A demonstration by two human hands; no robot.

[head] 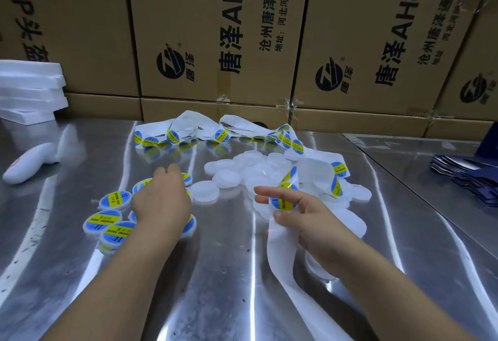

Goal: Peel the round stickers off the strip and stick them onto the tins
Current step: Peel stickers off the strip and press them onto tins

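Labelled tins (pixel 110 200): cluster, left of worktop (pixel 215 287) middle.
Left hand (pixel 161 200): palm down over them; whether the fingers hold anything cannot be told.
Plain white tins (pixel 229 179): heap, mid-worktop.
Right hand (pixel 304 214): pinches sticker strip (pixel 280 246) at one round sticker (pixel 284 202); strip trails to near edge.

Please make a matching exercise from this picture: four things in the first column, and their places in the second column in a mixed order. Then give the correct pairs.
Things
1. labelled tins
2. plain white tins
3. sticker strip
4. dark blue packs

Places
A. stacked at the right edge of the table
B. pinched by the right hand
C. heaped in the middle of the table
D. beside and partly under the left hand

Pairs: 1-D, 2-C, 3-B, 4-A
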